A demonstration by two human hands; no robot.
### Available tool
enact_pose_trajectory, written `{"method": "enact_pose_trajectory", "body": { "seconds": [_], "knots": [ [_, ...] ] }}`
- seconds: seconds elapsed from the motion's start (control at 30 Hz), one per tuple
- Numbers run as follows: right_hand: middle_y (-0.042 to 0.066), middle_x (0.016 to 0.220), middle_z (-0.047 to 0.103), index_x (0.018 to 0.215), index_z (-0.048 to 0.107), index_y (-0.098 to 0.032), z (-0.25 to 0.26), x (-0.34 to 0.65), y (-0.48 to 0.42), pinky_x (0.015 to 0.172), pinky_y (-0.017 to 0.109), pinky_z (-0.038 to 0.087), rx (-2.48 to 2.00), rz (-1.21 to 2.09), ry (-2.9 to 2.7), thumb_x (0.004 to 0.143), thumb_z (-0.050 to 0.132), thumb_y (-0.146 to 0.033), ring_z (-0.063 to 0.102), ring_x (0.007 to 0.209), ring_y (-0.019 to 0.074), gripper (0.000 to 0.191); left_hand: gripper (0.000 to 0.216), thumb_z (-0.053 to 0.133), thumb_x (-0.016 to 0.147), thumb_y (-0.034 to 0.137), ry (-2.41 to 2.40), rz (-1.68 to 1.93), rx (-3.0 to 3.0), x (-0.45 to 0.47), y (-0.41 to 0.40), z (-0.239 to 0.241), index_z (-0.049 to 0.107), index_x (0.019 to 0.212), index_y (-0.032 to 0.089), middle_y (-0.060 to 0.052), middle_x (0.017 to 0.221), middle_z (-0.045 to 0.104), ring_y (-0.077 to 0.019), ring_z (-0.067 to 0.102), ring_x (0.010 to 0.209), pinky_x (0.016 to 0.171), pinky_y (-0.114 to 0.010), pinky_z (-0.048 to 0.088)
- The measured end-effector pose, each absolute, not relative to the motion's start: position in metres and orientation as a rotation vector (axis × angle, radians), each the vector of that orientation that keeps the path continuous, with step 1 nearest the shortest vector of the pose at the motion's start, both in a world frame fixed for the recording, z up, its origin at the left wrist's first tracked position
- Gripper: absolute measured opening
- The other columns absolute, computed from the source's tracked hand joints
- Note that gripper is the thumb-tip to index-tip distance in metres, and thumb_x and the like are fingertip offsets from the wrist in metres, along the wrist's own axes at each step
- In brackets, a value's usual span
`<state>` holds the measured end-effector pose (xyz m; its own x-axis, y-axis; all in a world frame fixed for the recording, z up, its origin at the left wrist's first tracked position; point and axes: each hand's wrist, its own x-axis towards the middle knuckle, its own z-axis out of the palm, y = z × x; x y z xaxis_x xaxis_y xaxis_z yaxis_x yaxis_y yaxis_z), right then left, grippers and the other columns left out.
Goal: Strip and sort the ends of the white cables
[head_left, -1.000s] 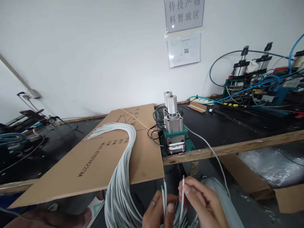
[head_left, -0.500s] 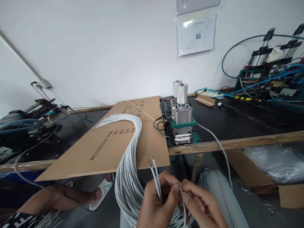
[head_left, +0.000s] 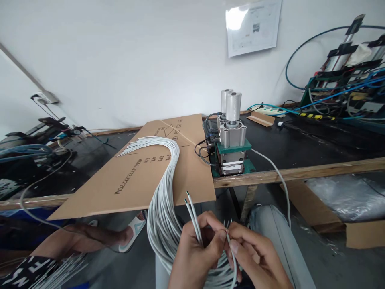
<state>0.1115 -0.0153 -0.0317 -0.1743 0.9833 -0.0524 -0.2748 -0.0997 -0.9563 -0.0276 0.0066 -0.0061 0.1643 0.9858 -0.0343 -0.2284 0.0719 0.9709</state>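
My left hand [head_left: 200, 249] is closed, with two white cables [head_left: 192, 216] sticking up out of its grip, their cut ends dark green. Its thumb and forefinger also pinch the tip of another white cable [head_left: 231, 253]. Around that same cable, just below the tip, the fingers of my right hand [head_left: 252, 249] are closed. The fingertips of both hands nearly meet there, and the very end is hidden between them. Behind and below my hands hangs a thick bundle of white cables [head_left: 162, 204], which curves up onto a cardboard sheet [head_left: 192, 172].
A pneumatic fixture [head_left: 231, 140] with two knurled cylinders stands at the edge of the black table [head_left: 279, 152]. More machines [head_left: 343, 64] with blue hoses are at right. Another person's leg [head_left: 90, 237] shows at lower left. An opened carton [head_left: 319, 208] lies below the table.
The view has tilted down a little, so the table and fixture sit higher. Both hands keep their pinch on the cable, with only slight finger movement.
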Motion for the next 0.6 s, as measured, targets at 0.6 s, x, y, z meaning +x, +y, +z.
{"method": "enact_pose_trajectory", "body": {
  "seconds": [0.6],
  "knots": [
    [-0.004,0.067,0.046,0.076,0.060,-0.019,-0.0359,0.1208,-0.0150,0.053,0.022,0.036,-0.892,1.576,-1.277,0.099,0.056,-0.051,0.042,0.058,0.0107,0.040,0.018,0.064,0.081,0.015,0.915,1.122,1.210,-0.0342,0.0057,-0.0133,0.052,0.068,0.018,0.006,0.065,0.049,-0.0054,0.044,0.052,0.049,-0.016,0.033]
  ]
}}
